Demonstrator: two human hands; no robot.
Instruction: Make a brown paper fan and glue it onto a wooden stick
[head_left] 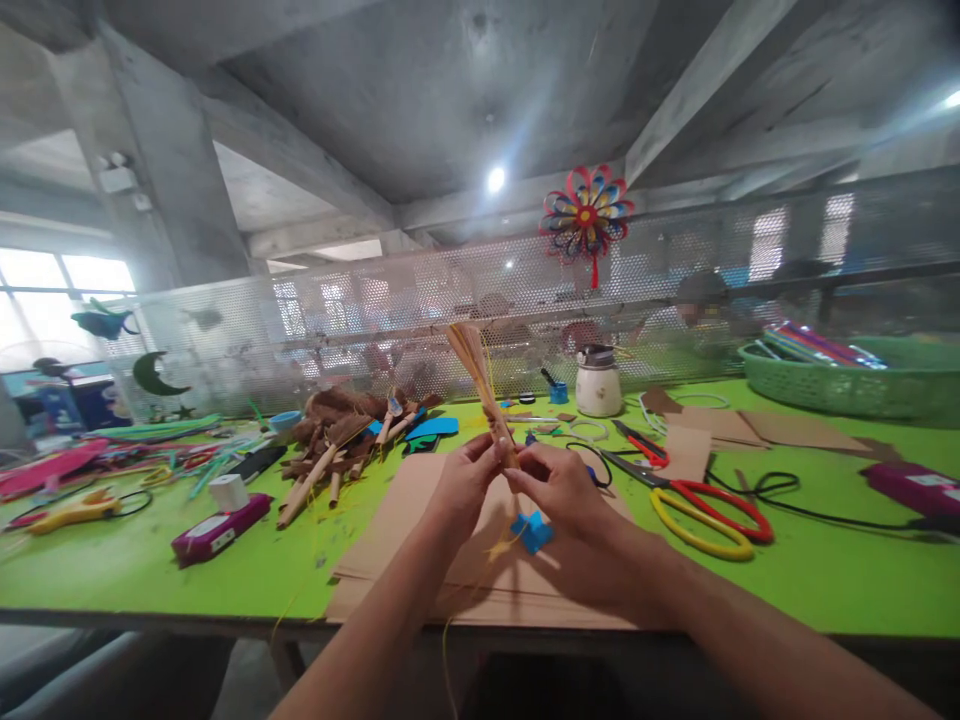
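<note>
A slim, fringed brown paper roll [469, 355] stands tilted in front of me, its fanned end up and to the left. My left hand [471, 478] closes its fingertips around the lower part of the roll. Just to the right, my right hand [559, 485] pinches the same roll near its lower end. A thin yellow string [489, 365] runs along the roll, and loose yellow thread trails below the hands. Under them lies a stack of brown paper sheets [390, 540], with a small blue piece [534, 532] just below the fingers.
Red-and-yellow scissors [712, 515] lie to the right, near a green basket [817, 385]. A white jar [598, 385] stands behind. On the left are a heap of brown paper rolls [330, 450], a purple power strip [221, 528] and a yellow glue gun [75, 510]. A perforated metal screen [420, 350] closes the back.
</note>
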